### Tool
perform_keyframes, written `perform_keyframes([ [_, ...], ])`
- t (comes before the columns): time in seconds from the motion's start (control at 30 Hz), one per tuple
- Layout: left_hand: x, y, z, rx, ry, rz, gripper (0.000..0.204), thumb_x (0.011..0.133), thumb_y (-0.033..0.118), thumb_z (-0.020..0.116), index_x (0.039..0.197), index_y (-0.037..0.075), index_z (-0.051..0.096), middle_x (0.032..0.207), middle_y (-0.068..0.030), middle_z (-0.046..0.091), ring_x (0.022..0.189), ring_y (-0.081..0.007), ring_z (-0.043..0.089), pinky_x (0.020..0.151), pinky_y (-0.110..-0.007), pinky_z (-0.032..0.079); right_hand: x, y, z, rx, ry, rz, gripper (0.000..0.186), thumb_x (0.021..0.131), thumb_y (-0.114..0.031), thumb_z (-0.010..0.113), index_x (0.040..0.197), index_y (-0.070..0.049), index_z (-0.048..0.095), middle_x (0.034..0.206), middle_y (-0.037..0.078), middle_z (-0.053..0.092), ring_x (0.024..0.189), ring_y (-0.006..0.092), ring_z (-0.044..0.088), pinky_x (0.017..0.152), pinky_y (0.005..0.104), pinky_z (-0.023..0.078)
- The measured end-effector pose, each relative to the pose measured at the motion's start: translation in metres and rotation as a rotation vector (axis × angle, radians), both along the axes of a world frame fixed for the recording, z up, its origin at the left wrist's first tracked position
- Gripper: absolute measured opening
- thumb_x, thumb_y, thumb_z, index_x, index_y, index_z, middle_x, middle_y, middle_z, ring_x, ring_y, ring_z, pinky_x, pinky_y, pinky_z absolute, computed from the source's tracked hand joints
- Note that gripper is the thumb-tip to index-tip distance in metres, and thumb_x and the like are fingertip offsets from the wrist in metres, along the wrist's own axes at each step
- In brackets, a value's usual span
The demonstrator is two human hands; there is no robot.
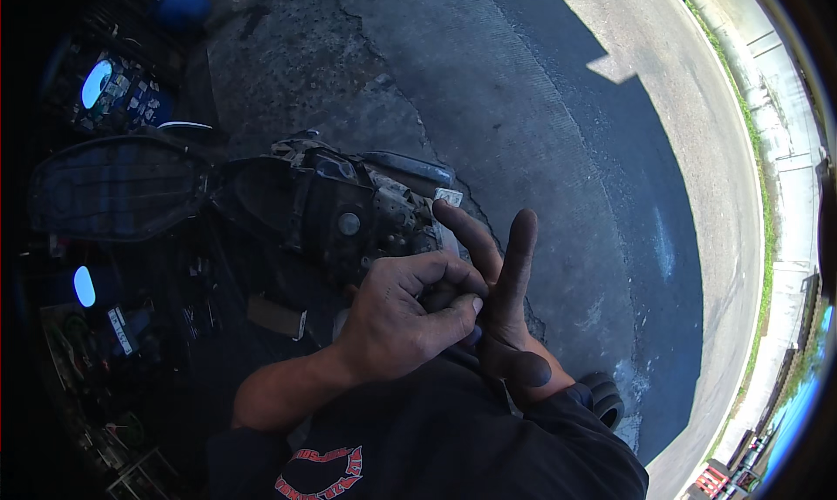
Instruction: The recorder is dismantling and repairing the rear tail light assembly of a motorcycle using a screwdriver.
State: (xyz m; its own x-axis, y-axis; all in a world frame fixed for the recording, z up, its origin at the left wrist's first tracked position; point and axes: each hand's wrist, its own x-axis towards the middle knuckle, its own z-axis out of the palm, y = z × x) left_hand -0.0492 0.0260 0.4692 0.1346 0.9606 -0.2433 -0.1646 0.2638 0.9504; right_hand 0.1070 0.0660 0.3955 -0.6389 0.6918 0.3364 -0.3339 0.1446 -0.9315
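Both hands meet in front of my chest. My left hand [403, 315] is closed, thumb and fingertips pressed together against the right hand; whatever is inside the pinch is hidden. My right hand [504, 304] faces palm up with two fingers stretched apart and the thumb out to the side. Its other fingers are covered by the left hand. Dark smudges cover the skin of both. Beyond them stands a scooter [327, 208] with body panels off and its black seat [122, 188] tipped up. A round cap [349, 224] shows on its body.
A small white packet [448, 197] lies on the scooter's end by my fingertips. Left of my forearm is a brown cardboard box [277, 316]. Tyres [603, 397] lie by my right elbow. A blue drum [181, 8] stands far left, and cracked pavement [558, 151] runs to a sunlit road.
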Motion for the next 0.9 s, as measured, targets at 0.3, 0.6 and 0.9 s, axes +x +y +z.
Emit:
perform_keyframes([
  [0.3, 0.001, 0.006, 0.001, -0.039, 0.035, -0.024, 0.015, 0.090, 0.003, 0.064, 0.102, -0.006, 0.067, 0.080, -0.0104, 0.070, 0.072, -0.0132, 0.069, 0.065, -0.025, 0.057, -0.003, 0.000, 0.004, -0.082, 0.012, -0.014, 0.130, 0.051, -0.104, 0.019, 0.156, -0.037, -0.016, 0.156, 0.032, 0.020, 0.100, 0.0219, 0.066, 0.077, 0.0310, 0.056],
  [0.6, 0.003, 0.008, 0.000, -0.074, 0.118, -0.011, 0.016, 0.089, 0.006, 0.067, 0.101, -0.005, 0.068, 0.081, -0.0108, 0.072, 0.073, -0.0126, 0.070, 0.065, -0.025, 0.056, -0.007, -0.001, 0.007, -0.104, -0.003, -0.040, 0.130, 0.050, -0.104, 0.021, 0.156, -0.037, -0.016, 0.156, 0.032, 0.020, 0.099, 0.0197, 0.065, 0.074, 0.0277, 0.054],
  [0.9, -0.004, 0.000, -0.013, 0.092, 0.037, -0.003, 0.021, 0.085, 0.009, 0.074, 0.102, -0.002, 0.069, 0.063, 0.0069, 0.047, 0.058, -0.0015, 0.044, 0.052, -0.021, 0.034, -0.007, 0.003, 0.007, -0.190, 0.044, 0.024, 0.133, 0.049, -0.103, 0.025, 0.156, -0.036, -0.016, 0.156, 0.032, 0.021, 0.097, 0.0205, 0.066, 0.084, 0.0344, 0.056],
])
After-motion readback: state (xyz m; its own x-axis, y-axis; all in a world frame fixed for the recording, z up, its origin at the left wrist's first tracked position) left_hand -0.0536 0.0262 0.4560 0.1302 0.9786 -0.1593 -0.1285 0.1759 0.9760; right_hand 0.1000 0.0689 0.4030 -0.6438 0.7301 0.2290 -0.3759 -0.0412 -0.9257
